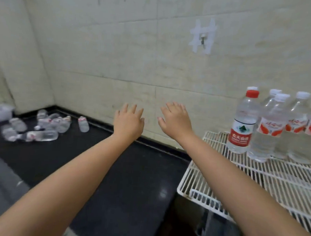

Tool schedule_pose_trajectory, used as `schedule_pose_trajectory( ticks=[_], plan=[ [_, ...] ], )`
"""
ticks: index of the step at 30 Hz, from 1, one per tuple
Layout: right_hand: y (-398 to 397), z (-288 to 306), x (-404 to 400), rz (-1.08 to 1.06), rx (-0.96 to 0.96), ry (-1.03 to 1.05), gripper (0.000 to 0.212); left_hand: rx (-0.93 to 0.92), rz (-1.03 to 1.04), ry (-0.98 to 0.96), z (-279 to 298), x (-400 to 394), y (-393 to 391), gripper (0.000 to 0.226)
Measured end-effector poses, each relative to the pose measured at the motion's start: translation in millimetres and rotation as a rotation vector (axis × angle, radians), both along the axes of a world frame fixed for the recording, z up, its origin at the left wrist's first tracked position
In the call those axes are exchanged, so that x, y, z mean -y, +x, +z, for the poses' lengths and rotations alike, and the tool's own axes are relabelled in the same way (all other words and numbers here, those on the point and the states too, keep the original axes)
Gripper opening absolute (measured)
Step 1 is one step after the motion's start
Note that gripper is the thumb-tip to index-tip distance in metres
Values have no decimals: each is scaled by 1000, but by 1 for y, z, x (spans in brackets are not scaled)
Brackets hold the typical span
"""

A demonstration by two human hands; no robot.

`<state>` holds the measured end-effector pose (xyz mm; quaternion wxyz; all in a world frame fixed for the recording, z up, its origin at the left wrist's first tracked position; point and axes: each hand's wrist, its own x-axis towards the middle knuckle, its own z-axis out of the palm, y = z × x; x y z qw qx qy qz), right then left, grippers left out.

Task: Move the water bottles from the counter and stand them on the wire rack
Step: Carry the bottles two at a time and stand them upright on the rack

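Note:
Several clear water bottles lie on their sides in a heap at the far left of the black counter. On the white wire rack at the right, several bottles stand upright, the nearest a red-capped one beside white-capped ones. Both my arms stretch forward over the counter. My left hand and my right hand hover side by side near the tiled wall, fingers spread, palms down, holding nothing. Both are well apart from the heap and from the rack's bottles.
A beige tiled wall rises behind the counter, with a taped hook on it. A whitish bag or container sits at the far left edge. The front part of the rack holds nothing.

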<state>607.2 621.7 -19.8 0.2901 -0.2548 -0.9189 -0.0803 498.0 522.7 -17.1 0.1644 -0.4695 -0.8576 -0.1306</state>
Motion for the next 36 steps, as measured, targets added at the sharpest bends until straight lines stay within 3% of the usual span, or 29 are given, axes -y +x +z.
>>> schedule_pose_trajectory(
  ticks=[7,18,26,36],
  plan=[
    [-175,-55,105,177,56,-62,41,96,233,-90,-63,134,-151,48],
    [-396,-142,255,232,288,-379,42,199,361,-228,-121,290,-357,48],
    [-499,-183,238,154,363,-461,44,313,402,-262,-177,305,-464,49],
    [-661,-216,146,39,376,-570,42,360,360,-340,-195,228,-644,51]
  ],
)
